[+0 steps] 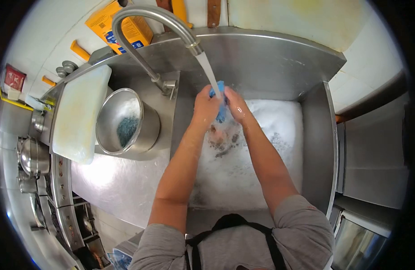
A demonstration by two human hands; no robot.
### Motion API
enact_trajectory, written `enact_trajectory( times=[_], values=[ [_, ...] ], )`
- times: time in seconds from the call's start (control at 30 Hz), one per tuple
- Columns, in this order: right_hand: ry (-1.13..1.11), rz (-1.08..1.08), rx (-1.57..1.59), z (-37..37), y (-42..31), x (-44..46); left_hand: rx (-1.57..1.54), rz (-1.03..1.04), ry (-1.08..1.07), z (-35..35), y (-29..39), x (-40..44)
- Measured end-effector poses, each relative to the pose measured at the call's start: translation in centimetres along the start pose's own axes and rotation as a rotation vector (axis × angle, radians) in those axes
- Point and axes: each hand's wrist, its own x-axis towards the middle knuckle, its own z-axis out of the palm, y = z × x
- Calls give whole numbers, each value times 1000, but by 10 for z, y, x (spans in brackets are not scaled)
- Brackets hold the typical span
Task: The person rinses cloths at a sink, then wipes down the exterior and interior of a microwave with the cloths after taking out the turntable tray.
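Observation:
Both my hands are raised over the foamy sink under running water. A blue cloth-like item hangs between them. My left hand grips its left side, fingers closed around it. From the right, my right hand holds the same item, its fingers wrapped against it. The stream from the curved steel faucet falls onto the item and between my hands. White suds cover the water below, with a patch of darker, broken foam just under my hands.
Left of the sink, a steel pot with dark scouring material inside stands on the counter. A white cutting board leans beside it. An orange box sits behind the faucet. Stove and pans lie far left.

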Motion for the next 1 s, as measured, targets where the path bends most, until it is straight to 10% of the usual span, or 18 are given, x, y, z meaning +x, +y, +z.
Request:
enact_trajectory(
  times=[0.1, 0.33, 0.5, 0.67, 0.83, 1.0],
  values=[
    [-152, 157, 5, -17, 1, -9, -515, -141, 112, 0, 0, 0],
    [197, -469, -348, 51, -11, -32, -1029, -203, -41, 15, -78, 23],
    [370, -164, -330, 39, -3, -12, -230, -164, 18, 16, -40, 11],
    [210, -420, -591, 43, 2, -35, -746, -269, -83, -4, -90, 28],
    [148, -140, -637, 10, -11, 10, -709, -337, -54, -6, 1, -25],
    [-228, -98, -231, 6, -11, -14, -115, -284, -377, -19, -10, -20]
  ],
)
